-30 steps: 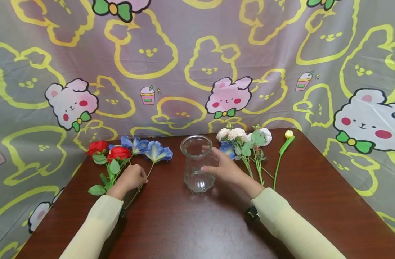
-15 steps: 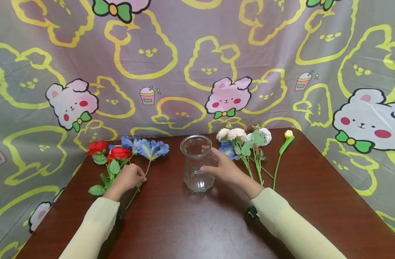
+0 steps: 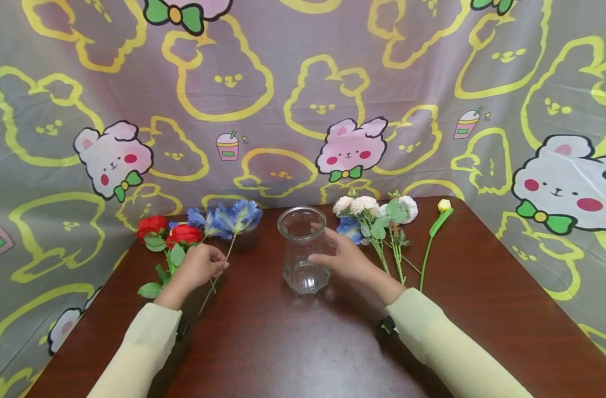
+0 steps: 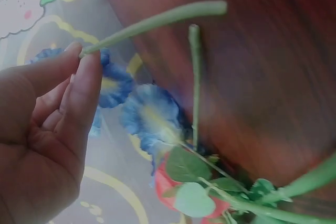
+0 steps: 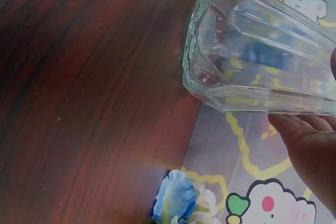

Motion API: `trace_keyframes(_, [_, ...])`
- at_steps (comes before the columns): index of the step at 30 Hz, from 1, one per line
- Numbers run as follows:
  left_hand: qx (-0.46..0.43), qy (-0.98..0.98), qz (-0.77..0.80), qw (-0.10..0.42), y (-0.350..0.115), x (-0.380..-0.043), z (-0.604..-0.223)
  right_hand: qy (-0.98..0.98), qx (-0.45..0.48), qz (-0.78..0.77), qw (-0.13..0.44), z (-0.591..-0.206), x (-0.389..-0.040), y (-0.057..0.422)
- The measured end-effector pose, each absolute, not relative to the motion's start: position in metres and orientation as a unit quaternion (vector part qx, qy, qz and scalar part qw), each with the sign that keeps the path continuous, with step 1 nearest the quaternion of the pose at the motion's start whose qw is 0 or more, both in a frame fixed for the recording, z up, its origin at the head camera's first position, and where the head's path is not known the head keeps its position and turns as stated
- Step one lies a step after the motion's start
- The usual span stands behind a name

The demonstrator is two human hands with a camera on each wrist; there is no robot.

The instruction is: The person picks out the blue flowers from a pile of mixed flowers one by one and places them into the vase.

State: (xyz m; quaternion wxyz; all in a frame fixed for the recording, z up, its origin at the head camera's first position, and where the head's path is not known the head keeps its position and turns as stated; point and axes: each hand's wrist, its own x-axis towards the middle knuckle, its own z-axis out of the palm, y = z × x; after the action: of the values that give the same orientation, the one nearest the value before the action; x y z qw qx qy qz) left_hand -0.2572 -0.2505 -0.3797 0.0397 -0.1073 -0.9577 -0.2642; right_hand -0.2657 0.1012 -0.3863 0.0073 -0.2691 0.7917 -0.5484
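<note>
In the head view my left hand (image 3: 195, 271) pinches the thin stem of a blue artificial iris (image 3: 239, 217) between thumb and fingertips. The bloom tilts up and away, and the stem's lower end (image 4: 173, 15) sticks out past the fingers in the left wrist view. My right hand (image 3: 349, 257) holds the side of a clear glass vase (image 3: 306, 273), thumb on the near side and fingers behind. The vase stands upright on the table with nothing in it; its ribbed glass wall (image 5: 262, 66) shows close up in the right wrist view.
Red roses (image 3: 184, 235) and another blue iris (image 3: 207, 222) lie left. Right of the vase lie cream flowers (image 3: 363, 205), a further blue bloom (image 3: 349, 229) and a yellow tulip (image 3: 443, 207). A patterned curtain (image 3: 278, 72) hangs behind the brown table (image 3: 283, 348).
My left hand has raised the blue iris off the table, its bloom swinging first left, then up and slightly back right. The right hand and vase stay in place.
</note>
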Motion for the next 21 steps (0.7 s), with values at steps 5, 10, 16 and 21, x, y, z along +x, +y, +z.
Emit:
trace_keyframes(5, [-0.117, -0.951, -0.276, 0.07, -0.239, -0.254, -0.371, 0.797, -0.266, -0.542, 0.002, -0.386, -0.266, 0.101])
trace_keyframes(10, [-0.124, -0.944, -0.277, 0.128, -0.223, -0.251, -0.36, 0.802, -0.266, -0.535, -0.003, -0.386, -0.265, 0.102])
trace_keyframes(16, [-0.151, -0.922, -0.283, 0.218, -0.205, -0.25, -0.345, 0.8, -0.275, -0.533, -0.006, -0.385, -0.265, 0.102])
trace_keyframes(21, [-0.172, -0.902, -0.299, 0.259, -0.19, -0.246, -0.332, 0.786, -0.28, -0.55, 0.001, -0.377, -0.264, 0.105])
